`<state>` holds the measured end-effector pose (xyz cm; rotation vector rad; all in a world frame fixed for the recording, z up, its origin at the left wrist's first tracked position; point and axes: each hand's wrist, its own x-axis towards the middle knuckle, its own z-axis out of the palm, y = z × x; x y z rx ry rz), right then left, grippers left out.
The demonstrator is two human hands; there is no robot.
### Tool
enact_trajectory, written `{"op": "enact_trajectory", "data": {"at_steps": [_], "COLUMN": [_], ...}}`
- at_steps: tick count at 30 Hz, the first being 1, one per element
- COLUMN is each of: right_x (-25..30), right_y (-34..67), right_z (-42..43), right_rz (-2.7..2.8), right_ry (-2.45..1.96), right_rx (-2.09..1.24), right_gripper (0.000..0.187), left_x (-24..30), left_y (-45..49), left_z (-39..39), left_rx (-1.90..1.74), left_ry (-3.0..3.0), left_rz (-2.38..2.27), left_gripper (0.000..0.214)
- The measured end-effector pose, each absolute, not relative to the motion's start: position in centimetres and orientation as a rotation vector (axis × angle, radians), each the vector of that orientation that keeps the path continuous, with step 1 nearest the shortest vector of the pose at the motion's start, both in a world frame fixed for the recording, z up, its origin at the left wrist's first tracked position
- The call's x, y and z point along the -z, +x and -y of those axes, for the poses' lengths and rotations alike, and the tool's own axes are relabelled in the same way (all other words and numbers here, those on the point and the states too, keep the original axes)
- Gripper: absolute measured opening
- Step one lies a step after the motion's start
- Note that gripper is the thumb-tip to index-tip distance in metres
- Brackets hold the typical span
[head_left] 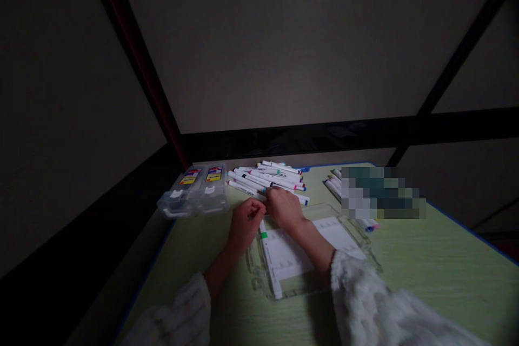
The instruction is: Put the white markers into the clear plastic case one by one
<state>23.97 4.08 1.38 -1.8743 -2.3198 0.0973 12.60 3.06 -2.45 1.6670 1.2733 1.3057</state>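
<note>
Far left: two clear plastic storage cases (194, 192) with colourful labels, side by side at the back corner of the green table (425, 270).

Left hand (245, 221): fingers loosely curled and narrow, tips pointing at the other hand, just beside it. Cannot tell if it holds anything.

Marker pile (267, 175): white-barrelled markers with coloured caps, lying roughly parallel at the table's back edge, just behind both hands.

Right hand (284, 208): fingers bent down onto the near edge of the pile, touching it. Too dim to tell whether they close on one marker.

Below the hands: clear tray (259, 275) with a white paper insert (292, 251), green tab (264, 235) at its left corner.

Right: a few more loose markers (333, 184), partly behind a blurred patch. Fluffy white sleeves (365, 292) on both arms.

Judgement: this looks like picking a marker off the pile. It is best pinched mid-barrel, one only, and lifted straight up so its neighbours don't roll toward the tray. The left hand is near enough to steady the pile.
</note>
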Motion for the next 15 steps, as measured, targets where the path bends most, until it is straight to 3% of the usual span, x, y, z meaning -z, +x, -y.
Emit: {"op": "enact_trajectory", "data": {"at_steps": [15], "right_x": [-0.2], "right_y": [23.8], "right_z": [-4.4], "right_rz": [2.319], "right_ry": [-1.889], "right_rx": [-0.107], "right_gripper": [0.028], "left_x": [2.4], "left_y": [12.6], "left_z": [-2.9], "left_rx": [-1.273], "left_ry": [1.683], "left_rz": [-1.288], "left_gripper": [0.005]}}
